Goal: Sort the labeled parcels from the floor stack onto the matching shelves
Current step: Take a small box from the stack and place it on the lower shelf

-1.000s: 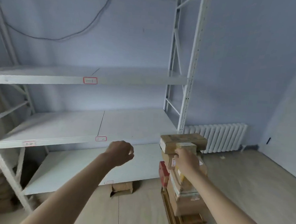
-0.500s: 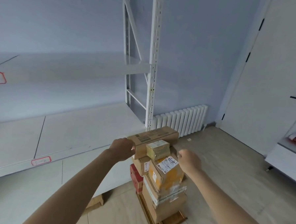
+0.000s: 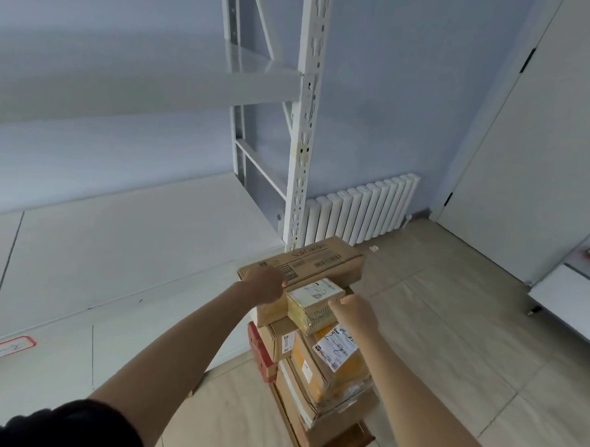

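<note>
Both hands have closed in on the small parcel point(image 3: 311, 301) topping the floor stack point(image 3: 316, 378). Left hand point(image 3: 266, 286) curls at its left edge, right hand point(image 3: 354, 313) presses its right side, seemingly to lift it squarely.

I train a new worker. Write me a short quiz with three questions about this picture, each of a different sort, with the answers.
1. True or false: the small yellowish taped parcel lies on the shelf.
2. Which hand touches the long brown cardboard box? A left hand B right hand
3. Fill in: behind the white metal shelf post, the white ribbed ____ stands at the wall.

Key: 1 false, it is on the stack. 2 A. 3 radiator.
</note>
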